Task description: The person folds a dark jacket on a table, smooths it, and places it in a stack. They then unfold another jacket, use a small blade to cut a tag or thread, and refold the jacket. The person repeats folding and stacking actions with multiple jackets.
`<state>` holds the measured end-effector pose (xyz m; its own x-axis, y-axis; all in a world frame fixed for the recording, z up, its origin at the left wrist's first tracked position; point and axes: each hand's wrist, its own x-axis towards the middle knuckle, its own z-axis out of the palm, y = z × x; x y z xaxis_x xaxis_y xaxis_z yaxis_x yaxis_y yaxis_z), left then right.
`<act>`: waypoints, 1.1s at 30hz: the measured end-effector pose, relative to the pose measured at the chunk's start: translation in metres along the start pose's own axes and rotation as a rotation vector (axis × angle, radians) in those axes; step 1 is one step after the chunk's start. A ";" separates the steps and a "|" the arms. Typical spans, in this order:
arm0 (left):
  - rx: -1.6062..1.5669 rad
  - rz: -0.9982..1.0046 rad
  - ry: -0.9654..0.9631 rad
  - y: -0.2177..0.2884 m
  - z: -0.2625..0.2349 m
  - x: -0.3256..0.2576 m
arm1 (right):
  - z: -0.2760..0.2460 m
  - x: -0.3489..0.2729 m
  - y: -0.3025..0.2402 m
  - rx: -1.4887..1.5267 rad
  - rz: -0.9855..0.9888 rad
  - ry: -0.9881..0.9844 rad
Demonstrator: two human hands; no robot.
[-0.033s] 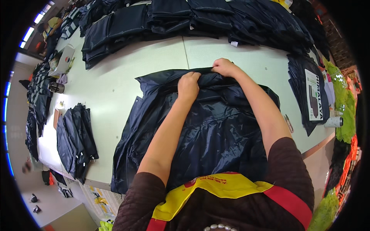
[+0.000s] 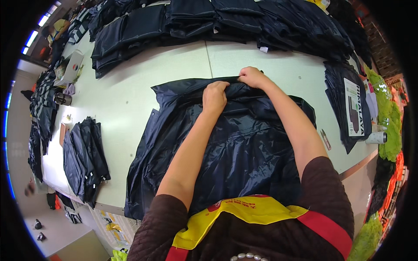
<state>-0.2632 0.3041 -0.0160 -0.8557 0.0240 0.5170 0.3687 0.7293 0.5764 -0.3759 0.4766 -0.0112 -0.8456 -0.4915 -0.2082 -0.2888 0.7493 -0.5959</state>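
Observation:
A dark navy, shiny garment [image 2: 248, 143], perhaps a jacket, lies spread over the table in front of me, its lower part reaching toward my apron. My left hand [image 2: 214, 96] is closed on the folded far edge, its fingers curled over the fabric. Just to the right and slightly farther away, my right hand [image 2: 252, 77] pinches the same edge. A gathered strip of cloth runs between and beneath the two hands. The fingertips are partly hidden by the folds.
Folded dark garments [image 2: 191, 21] line the table's far side. More dark garments [image 2: 85, 156] lie left. Small thread snips [image 2: 325, 139] rest right of my forearm, near a dark stack with a printed bag [image 2: 355, 108] and a cup [image 2: 376, 138]. A person [image 2: 56, 32] is far left.
My left hand has shifted very slightly to the right along the edge. Both hands keep hold of the garment; otherwise the view has barely moved.

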 end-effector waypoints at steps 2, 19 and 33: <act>-0.114 0.001 -0.006 0.011 0.011 0.003 | 0.011 -0.003 0.000 -0.027 -0.080 0.117; 0.329 0.167 -0.270 0.010 0.027 0.010 | -0.028 -0.033 -0.075 -0.282 -0.198 -0.003; 0.100 0.139 0.176 0.050 0.018 -0.003 | -0.008 -0.066 0.043 0.327 0.080 0.291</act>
<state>-0.2486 0.3534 -0.0002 -0.7194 0.0159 0.6944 0.4333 0.7917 0.4308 -0.3364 0.5445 -0.0167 -0.9642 -0.2571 -0.0642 -0.0998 0.5767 -0.8108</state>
